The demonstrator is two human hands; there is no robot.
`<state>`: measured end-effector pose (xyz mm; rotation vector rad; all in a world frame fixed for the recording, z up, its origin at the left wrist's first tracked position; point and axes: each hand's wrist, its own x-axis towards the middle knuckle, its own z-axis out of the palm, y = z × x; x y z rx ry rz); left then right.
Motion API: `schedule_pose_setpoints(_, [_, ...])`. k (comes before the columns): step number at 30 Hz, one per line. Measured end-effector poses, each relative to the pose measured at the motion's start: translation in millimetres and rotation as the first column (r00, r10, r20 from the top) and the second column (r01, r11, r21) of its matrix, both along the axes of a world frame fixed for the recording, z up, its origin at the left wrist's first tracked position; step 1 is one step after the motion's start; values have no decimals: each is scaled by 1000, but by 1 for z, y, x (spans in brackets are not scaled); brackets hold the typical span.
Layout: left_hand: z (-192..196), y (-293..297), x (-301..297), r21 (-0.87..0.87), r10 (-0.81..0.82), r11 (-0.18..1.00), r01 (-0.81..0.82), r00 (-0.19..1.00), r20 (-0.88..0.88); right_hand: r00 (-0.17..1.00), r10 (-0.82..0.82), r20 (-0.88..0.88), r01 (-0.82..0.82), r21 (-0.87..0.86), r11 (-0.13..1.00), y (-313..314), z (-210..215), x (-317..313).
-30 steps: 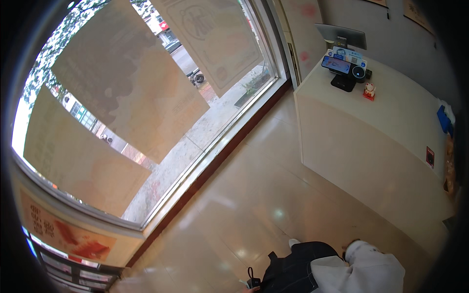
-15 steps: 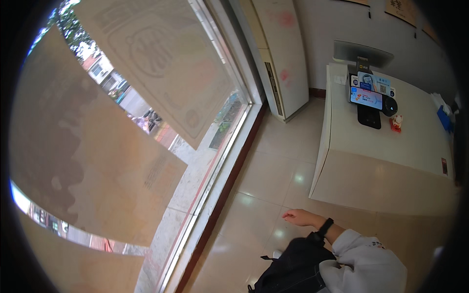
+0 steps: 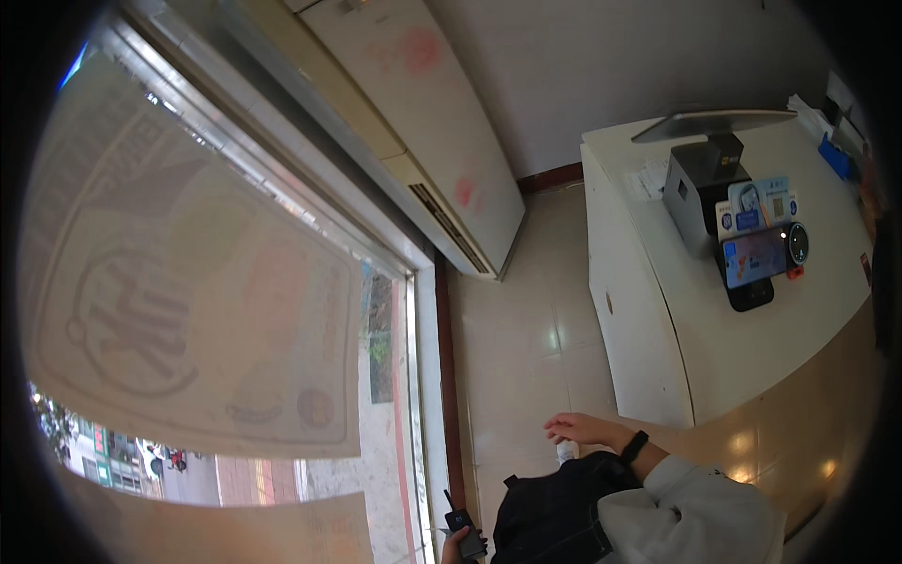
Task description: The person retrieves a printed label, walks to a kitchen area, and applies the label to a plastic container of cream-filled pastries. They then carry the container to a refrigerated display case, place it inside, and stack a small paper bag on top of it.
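My right hand hangs in front of my body, a black band around its wrist. Its fingers are loosely stretched and apart, with nothing in them. Below it, part of a white shoe shows on the floor. At the lower edge my left hand is only partly in view. Its fingers wrap round a small black handheld device with a stubby antenna, like a two-way radio. Black cloth covers my front beside a pale sleeve.
Ahead on the right stands a white counter, bearing a payment terminal with a lit screen and a tilted monitor. A tall white cabinet-like unit stands by the wall. Along the left runs a window with large hanging sheets.
My view has turned and moved nearer to the tall unit and the counter. My left hand with the black device has come into view at the lower edge. The right hand's fingers look more spread.
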<state>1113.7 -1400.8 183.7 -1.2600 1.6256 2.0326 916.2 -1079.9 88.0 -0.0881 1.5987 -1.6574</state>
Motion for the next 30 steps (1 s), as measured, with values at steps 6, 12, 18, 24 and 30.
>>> schedule_pose_setpoints(6, [-13,-42,-230,119,-145,980,158,983,-111,976,-163,-144,161,-25,987,-18,42,-174])
schedule_pose_setpoints(12, [-22,-40,-479,174,-506,828,532,845,-175,914,-288,-284,327,97,940,13,88,-278])
schedule_pose_setpoints(18, [6,60,-720,-41,-839,475,879,438,-324,493,-776,-394,791,-168,588,43,165,-347])
schedule_pose_setpoints(24, [29,205,-859,50,-883,409,911,409,-231,50,-911,-410,959,-236,159,116,170,-434])
schedule_pose_setpoints(30, [84,297,-976,-201,-986,152,968,134,-103,-46,-883,-468,973,-221,67,215,192,-577])
